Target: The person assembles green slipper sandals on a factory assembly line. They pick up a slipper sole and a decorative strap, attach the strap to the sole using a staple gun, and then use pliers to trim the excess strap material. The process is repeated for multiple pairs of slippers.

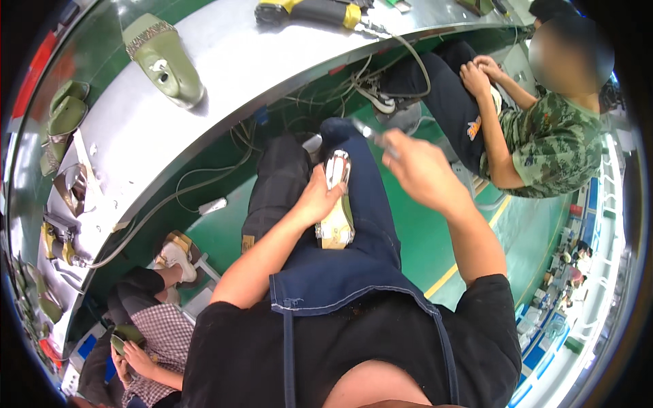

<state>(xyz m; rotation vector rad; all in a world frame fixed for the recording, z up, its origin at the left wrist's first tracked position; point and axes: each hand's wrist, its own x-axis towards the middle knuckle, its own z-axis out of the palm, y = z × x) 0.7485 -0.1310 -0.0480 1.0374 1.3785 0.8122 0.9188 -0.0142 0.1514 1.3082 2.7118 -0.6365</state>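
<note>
Across my apron-covered lap lies a green and gold shoe last (333,224) with shiny upper material around it. My left hand (318,198) is closed around its side, fingers over the upper part. Raised to the right of it, my right hand (418,166) is closed around a hammer (366,129), whose metal head is smeared by motion. The hammer is apart from the last. The grip is mostly hidden inside my fist.
The curved metal bench (224,61) runs ahead and left, holding a green shoe last (163,64) and a yellow-black power tool (313,12). Cables (183,183) hang below. One person (551,129) sits at the right; another person (156,326) at the lower left handles a green piece.
</note>
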